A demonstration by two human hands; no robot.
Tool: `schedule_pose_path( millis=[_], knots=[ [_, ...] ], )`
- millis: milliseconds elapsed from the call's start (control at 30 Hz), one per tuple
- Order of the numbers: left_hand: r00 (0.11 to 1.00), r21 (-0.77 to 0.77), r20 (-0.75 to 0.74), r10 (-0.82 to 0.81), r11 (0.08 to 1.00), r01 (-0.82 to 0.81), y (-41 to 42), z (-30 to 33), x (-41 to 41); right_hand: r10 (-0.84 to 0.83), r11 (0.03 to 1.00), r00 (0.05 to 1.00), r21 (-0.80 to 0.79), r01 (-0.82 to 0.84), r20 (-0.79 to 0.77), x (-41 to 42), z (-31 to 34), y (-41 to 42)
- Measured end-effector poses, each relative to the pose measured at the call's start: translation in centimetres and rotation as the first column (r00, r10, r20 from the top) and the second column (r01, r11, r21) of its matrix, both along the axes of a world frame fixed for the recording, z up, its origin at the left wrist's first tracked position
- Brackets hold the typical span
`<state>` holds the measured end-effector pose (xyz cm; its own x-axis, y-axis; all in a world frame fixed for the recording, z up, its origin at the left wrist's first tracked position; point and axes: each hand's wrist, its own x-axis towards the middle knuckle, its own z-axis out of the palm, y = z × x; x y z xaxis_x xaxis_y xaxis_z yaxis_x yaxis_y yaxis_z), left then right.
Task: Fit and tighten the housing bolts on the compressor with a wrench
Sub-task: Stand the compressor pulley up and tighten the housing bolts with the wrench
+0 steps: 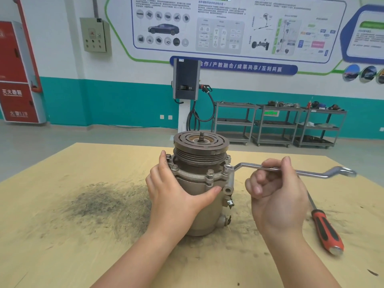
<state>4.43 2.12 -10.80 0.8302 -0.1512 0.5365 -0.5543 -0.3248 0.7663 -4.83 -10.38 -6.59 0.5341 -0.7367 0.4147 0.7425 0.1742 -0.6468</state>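
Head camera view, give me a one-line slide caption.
Left hand steadies the upright compressor while right hand holds a wrench on a housing bolt.

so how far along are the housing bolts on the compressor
Done: several bolts already sit in the flange of the upright compressor. In hand: the wrench has its ring end on the right-side bolt, the right hand holding the shaft while the left hand steadies the housing. Left: how tight each bolt is cannot be told. A screwdriver lies unused on the table.
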Motion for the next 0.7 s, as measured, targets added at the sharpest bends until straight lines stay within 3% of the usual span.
schedule_pose_path(
  millis=[100, 200, 267, 333, 367, 433, 500, 533, 600, 633, 700],
  knots=[
    [1.0, -0.003, -0.002, 0.003, 1.0, -0.003, 0.0, 0.0, 0.0, 0.095, 0.986, 0.995, 0.14, -0.09, -0.029, 0.4, 0.1, -0.7],
    [1.0, -0.001, -0.002, 0.002, 1.0, -0.002, 0.0, 0.0, -0.1, 0.156, 0.975, 0.985, 0.167, -0.143, -0.068, 0.5, 0.2, -1.4],
    [1.0, 0.001, -0.004, 0.006, 1.0, -0.006, 0.0, 0.1, -0.1, 0.126, 0.988, 0.988, 0.102, -0.116, -0.091, 0.5, 0.0, -1.5],
    [1.0, 0.004, -0.006, 0.007, 1.0, -0.007, 0.0, 0.1, -0.1, -0.079, 0.989, 0.994, -0.131, 0.068, -0.081, 0.3, -0.6, -1.0],
    [1.0, 0.006, -0.004, 0.009, 1.0, -0.009, 0.0, 0.1, -0.1, -0.219, 0.93, 0.975, -0.308, 0.202, -0.021, 0.3, -1.0, -0.5],
    [1.0, 0.004, -0.001, 0.012, 1.0, -0.012, 0.0, 0.1, -0.1, -0.379, 0.675, 0.906, -0.613, 0.41, 0.188, 0.4, -1.8, 0.4],
    [1.0, -0.002, -0.006, 0.01, 1.0, -0.01, 0.0, 0.1, -0.1, -0.408, 0.413, 0.851, -0.764, 0.496, 0.331, 0.6, -2.4, 1.1],
    [1.0, -0.004, -0.014, 0.005, 1.0, -0.005, 0.0, 0.1, -0.1, -0.421, 0.326, 0.832, -0.796, 0.511, 0.362, 0.7, -2.5, 1.3],
    [1.0, -0.005, -0.03, -0.005, 1.0, 0.005, 0.0, 0.1, -0.1, -0.436, 0.255, 0.819, -0.822, 0.51, 0.373, 0.8, -2.6, 1.5],
    [1.0, -0.005, -0.029, -0.004, 1.0, 0.004, 0.0, 0.1, -0.1, -0.428, 0.266, 0.824, -0.82, 0.507, 0.37, 0.8, -2.6, 1.5],
    [1.0, -0.002, -0.006, 0.004, 1.0, -0.004, 0.0, 0.0, 0.0, -0.392, 0.422, 0.857, -0.763, 0.49, 0.333, 0.5, -2.4, 1.4]
  ],
)
